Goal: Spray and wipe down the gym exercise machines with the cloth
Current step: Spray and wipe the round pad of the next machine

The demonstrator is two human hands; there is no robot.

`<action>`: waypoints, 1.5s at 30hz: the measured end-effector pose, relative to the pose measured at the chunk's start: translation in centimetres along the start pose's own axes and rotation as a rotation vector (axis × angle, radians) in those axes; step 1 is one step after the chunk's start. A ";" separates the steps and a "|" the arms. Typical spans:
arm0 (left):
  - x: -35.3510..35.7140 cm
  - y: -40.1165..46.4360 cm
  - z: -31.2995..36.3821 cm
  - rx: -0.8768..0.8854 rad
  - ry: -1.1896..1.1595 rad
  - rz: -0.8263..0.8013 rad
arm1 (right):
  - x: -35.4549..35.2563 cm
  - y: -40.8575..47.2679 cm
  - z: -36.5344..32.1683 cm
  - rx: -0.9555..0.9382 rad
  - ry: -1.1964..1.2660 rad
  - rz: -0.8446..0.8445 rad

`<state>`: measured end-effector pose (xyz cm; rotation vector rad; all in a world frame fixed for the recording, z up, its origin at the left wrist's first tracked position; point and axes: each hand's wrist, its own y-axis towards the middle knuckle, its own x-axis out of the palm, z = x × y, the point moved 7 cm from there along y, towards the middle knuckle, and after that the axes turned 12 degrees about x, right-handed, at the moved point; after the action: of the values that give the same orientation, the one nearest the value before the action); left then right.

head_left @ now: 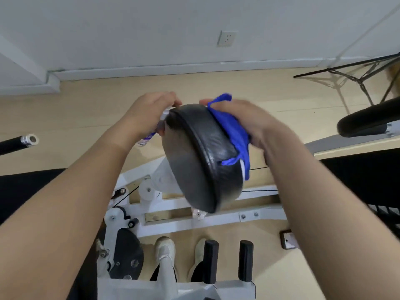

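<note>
A round black padded cushion (201, 156) of a white gym machine sits tilted in the middle of the view. My right hand (249, 124) presses a blue cloth (232, 131) against the cushion's right side, fingers curled over the cloth. My left hand (149, 113) is at the cushion's upper left edge and grips a small spray bottle (148, 138), white with a purple label, mostly hidden behind the hand and the pad.
The white machine frame (173, 208) with pulleys and cables runs below the pad. Two black handle posts (227, 260) stand near my shoes. A black bar (17, 144) juts in at left, another black pad (368, 122) at right, a tripod stand (350, 79) behind.
</note>
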<state>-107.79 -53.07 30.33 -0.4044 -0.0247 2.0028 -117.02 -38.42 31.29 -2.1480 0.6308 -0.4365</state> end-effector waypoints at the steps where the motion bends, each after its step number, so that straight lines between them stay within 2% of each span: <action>1: -1.1 -0.3 -0.2 0.018 -0.014 0.020 | 0.7 0.0 -1.9 -0.068 -0.129 -0.003; 5: -5.0 -2.1 -2.0 -0.009 -0.013 -0.010 | 5.3 -0.5 -7.1 -0.262 -0.732 0.160; 7: -6.6 -3.0 -2.9 -0.030 0.036 -0.074 | 8.0 -0.5 -8.0 -0.358 -0.916 0.211; 10: -6.5 -4.5 -3.4 -0.040 0.109 -0.180 | 10.0 -0.2 -8.5 -0.471 -1.073 0.299; 12: -7.5 -5.3 -3.7 -0.090 0.099 -0.093 | 11.1 -0.5 -8.6 -0.556 -1.194 0.500; 15: -8.8 -7.0 -4.6 -0.146 0.030 0.006 | 13.6 -3.8 -7.6 -0.835 -1.255 0.904; 17: -8.9 -8.0 -4.7 -0.133 -0.027 -0.004 | 14.7 -5.2 -6.3 -0.918 -1.193 1.006; 24: -8.8 -9.9 -4.4 -0.106 -0.132 -0.025 | 15.7 -5.1 -6.9 -0.948 -1.127 0.896; 28: -9.2 -10.1 -2.8 0.063 -0.024 0.085 | 14.7 -4.5 -7.4 -0.881 -1.128 0.922; 31: -9.2 -9.0 -1.4 0.123 -0.070 0.092 | 14.0 -4.1 -7.4 -0.828 -1.128 0.945; 34: -8.9 -8.0 -1.4 0.098 -0.090 0.035 | 13.7 -4.1 -7.2 -0.819 -1.098 0.958; 39: -9.5 -8.1 -3.1 0.078 -0.104 0.045 | 13.9 -4.2 -7.6 -0.855 -1.083 0.932; 45: -8.8 -9.6 -9.7 -0.124 -0.240 0.052 | 14.1 -4.1 -7.7 -0.907 -1.056 0.875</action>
<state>-93.13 -57.93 25.43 -0.2435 -0.2923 2.0973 -108.30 -49.24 40.41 -2.1432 1.1039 1.5985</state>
